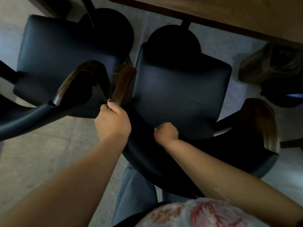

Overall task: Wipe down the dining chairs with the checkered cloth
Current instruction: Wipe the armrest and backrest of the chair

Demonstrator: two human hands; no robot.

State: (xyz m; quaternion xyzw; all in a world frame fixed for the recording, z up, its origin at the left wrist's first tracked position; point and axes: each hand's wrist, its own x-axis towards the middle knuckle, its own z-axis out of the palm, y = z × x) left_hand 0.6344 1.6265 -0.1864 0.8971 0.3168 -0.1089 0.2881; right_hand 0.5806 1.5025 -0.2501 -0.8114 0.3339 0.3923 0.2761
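Two dark padded dining chairs stand side by side below me. My left hand (113, 118) grips the near end of the right chair's (180, 89) wooden armrest (124, 82), where it meets the curved backrest (147, 158). My right hand (166, 131) is curled into a fist at the rear edge of that chair's seat, against the backrest. The checkered cloth is not visible, and anything inside the fist is hidden. The left chair (65, 54) has its own wooden armrest (72, 79) close to my left hand.
A wooden table edge (213, 15) runs across the top right, with round black table bases under it. A brown plastic-wrapped bundle (270, 63) lies on the floor at right. The right chair's other armrest (264, 123) curves at right. Pale stone floor (41, 153) spreads to the left.
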